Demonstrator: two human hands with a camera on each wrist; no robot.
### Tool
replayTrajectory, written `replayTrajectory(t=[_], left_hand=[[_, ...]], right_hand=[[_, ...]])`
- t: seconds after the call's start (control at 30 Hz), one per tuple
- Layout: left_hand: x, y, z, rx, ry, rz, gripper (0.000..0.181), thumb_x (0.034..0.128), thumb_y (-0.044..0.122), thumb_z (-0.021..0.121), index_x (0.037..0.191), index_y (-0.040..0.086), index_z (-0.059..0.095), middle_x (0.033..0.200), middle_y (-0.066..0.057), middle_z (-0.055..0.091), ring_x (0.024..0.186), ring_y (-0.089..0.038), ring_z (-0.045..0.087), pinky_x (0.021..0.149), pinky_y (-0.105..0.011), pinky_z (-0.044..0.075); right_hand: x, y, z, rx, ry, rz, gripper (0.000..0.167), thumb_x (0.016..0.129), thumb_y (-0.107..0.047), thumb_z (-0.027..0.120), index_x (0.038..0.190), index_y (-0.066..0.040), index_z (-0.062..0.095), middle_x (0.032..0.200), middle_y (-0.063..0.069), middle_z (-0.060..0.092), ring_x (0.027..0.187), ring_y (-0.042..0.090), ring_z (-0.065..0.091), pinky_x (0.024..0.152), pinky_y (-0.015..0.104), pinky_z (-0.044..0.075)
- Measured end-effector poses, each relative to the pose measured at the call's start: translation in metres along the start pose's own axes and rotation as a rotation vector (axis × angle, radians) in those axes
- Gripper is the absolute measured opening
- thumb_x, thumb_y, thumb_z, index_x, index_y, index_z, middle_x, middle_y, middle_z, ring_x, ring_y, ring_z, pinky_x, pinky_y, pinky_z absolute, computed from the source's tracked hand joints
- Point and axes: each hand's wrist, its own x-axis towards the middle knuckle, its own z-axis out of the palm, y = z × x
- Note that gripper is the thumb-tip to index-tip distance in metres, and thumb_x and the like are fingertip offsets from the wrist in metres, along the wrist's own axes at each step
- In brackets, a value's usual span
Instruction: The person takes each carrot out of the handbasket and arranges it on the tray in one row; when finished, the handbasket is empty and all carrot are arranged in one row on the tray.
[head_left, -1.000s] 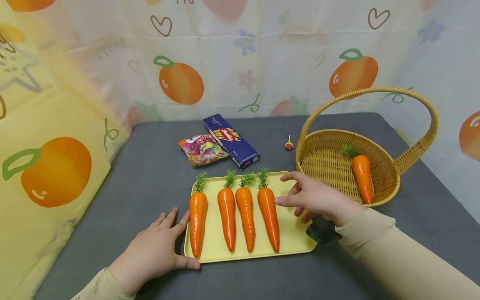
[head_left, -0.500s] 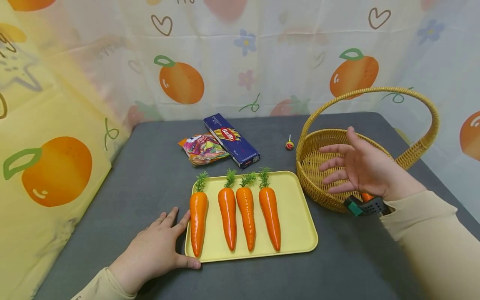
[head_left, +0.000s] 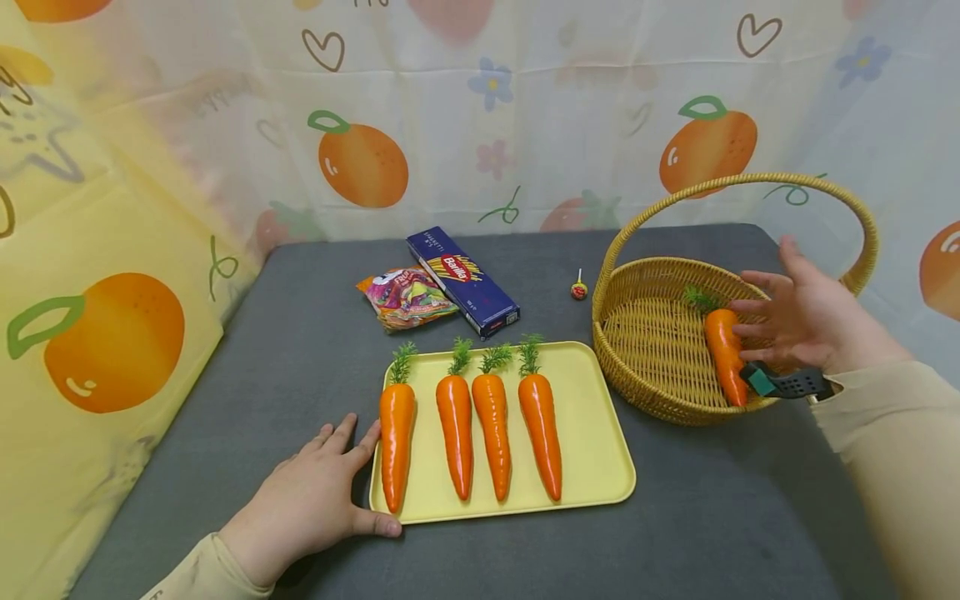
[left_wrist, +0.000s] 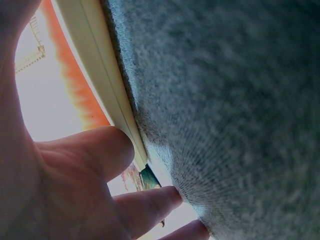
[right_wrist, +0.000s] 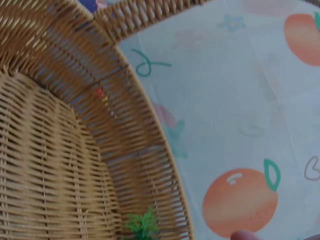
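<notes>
In the head view, several orange carrots with green tops lie side by side on a yellow tray (head_left: pixel 592 442), among them the leftmost carrot (head_left: pixel 396 446). My left hand (head_left: pixel 303 504) rests on the table with fingers spread, touching the tray's left edge and front left corner. The left wrist view shows its fingers against the tray rim (left_wrist: pixel 97 60). My right hand (head_left: pixel 813 325), fingers loosely extended and holding nothing, hovers over the right side of a wicker basket (head_left: pixel 652 350). Beside those fingers, one carrot (head_left: pixel 725 354) lies inside the basket; its green top (right_wrist: pixel 142 225) shows in the right wrist view.
Behind the tray, a blue spaghetti box (head_left: pixel 465 283) leans against or lies beside a colourful candy bag (head_left: pixel 407 298). A lollipop (head_left: pixel 578 290) lies left of the basket. The basket's tall handle (head_left: pixel 738 181) arches above it. A printed curtain (head_left: pixel 450 100) borders the table.
My right hand has moved right, from beside the rightmost carrot on the tray, across the basket to its right side. My left hand and the carrots stay about where they were.
</notes>
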Motion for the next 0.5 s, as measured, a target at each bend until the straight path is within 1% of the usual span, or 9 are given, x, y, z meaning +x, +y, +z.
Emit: replayTrajectory(t=[0.03,0.07,0.17,0.27,0.33,0.43,0.5], left_hand=[[0.000,0.000,0.000,0.000,0.001,0.000,0.144,0.0617,0.100,0.076,0.173,0.017,0.040,0.174,-0.033,0.034,0.155,-0.063,0.039,0.103,-0.084,0.047],[0.000,0.000,0.000,0.001,0.003,0.002,0.144,0.0616,0.100,0.076,0.173,0.017,0.040,0.174,-0.033,0.035,0.155,-0.063,0.039,0.102,-0.084,0.047],[-0.001,0.000,-0.001,0.004,0.009,0.009,0.143,0.0618,0.099,0.076,0.173,0.016,0.040,0.174,-0.033,0.035,0.154,-0.063,0.039,0.101,-0.084,0.048],[-0.001,0.000,-0.001,0.002,0.007,0.009,0.143,0.0622,0.099,0.076,0.173,0.016,0.040,0.174,-0.033,0.034,0.154,-0.064,0.039,0.101,-0.084,0.048],[-0.001,0.000,0.000,0.001,0.005,0.008,0.143,0.0622,0.099,0.077,0.173,0.016,0.039,0.175,-0.033,0.034,0.155,-0.064,0.039,0.101,-0.084,0.048],[0.000,0.000,0.000,-0.001,0.001,0.003,0.144,0.0621,0.099,0.077,0.173,0.016,0.039,0.175,-0.033,0.034,0.155,-0.064,0.038,0.102,-0.085,0.047],[0.000,0.000,0.000,-0.002,-0.001,0.000,0.143,0.0621,0.098,0.077,0.173,0.016,0.039,0.174,-0.033,0.034,0.155,-0.064,0.038,0.102,-0.085,0.047]], right_hand=[[0.000,0.000,-0.001,0.012,0.008,0.005,0.101,0.096,-0.087,0.004,0.166,-0.028,-0.038,0.173,0.016,-0.042,0.160,0.056,-0.032,0.132,0.075,0.002],[0.000,0.001,-0.001,0.029,0.021,0.012,0.101,0.096,-0.088,0.005,0.164,-0.029,-0.040,0.172,0.014,-0.043,0.158,0.054,-0.036,0.128,0.078,-0.011],[0.003,0.003,-0.001,0.052,0.067,0.048,0.105,0.095,-0.090,0.008,0.160,-0.027,-0.045,0.171,0.012,-0.045,0.157,0.051,-0.040,0.128,0.076,-0.017],[0.007,0.006,-0.001,0.053,0.087,0.087,0.107,0.095,-0.090,0.008,0.156,-0.023,-0.049,0.171,0.012,-0.046,0.157,0.050,-0.040,0.129,0.074,-0.017],[0.010,0.007,-0.001,0.026,0.075,0.105,0.106,0.095,-0.090,0.004,0.154,-0.020,-0.051,0.170,0.015,-0.046,0.157,0.052,-0.039,0.129,0.074,-0.016],[0.016,0.009,0.001,-0.067,0.069,0.119,0.104,0.096,-0.087,-0.002,0.154,-0.014,-0.048,0.170,0.023,-0.043,0.160,0.058,-0.032,0.130,0.078,-0.008],[0.021,0.009,0.004,-0.124,0.066,0.134,0.103,0.099,-0.085,-0.003,0.157,-0.011,-0.045,0.171,0.027,-0.040,0.161,0.060,-0.026,0.130,0.079,-0.003]])
